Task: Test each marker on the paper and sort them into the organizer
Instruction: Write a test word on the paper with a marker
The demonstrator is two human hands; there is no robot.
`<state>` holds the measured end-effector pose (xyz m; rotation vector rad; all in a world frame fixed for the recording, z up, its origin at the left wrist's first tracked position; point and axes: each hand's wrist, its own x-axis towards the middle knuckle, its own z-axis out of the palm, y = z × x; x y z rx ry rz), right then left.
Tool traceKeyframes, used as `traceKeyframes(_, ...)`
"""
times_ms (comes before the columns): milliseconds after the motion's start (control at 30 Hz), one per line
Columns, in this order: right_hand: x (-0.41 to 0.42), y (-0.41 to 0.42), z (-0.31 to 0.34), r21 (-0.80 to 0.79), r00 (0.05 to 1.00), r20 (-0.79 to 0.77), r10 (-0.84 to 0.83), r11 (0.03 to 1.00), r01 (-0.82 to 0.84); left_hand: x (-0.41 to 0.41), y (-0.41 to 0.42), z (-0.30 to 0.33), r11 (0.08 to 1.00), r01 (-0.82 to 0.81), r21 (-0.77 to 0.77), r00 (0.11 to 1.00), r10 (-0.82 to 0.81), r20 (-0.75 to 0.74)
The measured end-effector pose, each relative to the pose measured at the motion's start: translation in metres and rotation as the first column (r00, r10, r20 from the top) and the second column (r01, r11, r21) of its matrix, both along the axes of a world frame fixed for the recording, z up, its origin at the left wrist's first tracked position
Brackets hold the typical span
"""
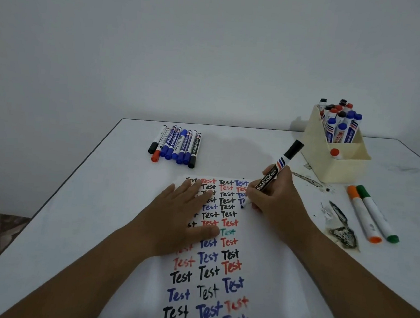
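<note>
fingers (257,193) of right hand (274,198) pinch tilted black marker (277,169); left hand (180,212) flat on paper (267,241).

The word "Test" is handwritten many times in black, red, blue and green rows down the sheet of paper (218,275). "Whiteboard" is printed along the barrel of the black marker (275,170), which points toward 1 o'clock. Labels on other markers are too small to read.
</note>
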<state>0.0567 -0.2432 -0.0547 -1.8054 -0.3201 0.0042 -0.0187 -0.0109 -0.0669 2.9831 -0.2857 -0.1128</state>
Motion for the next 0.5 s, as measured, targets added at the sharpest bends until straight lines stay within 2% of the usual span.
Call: traceKeyframes(500,-0.0047,-0.0006,0.0013,0.021,0.998,0.033,-0.056,0.998,0.055,-0.0013,0.0007,-0.0001,1.000,-0.003,-0.026,1.000,0.003,0.011)
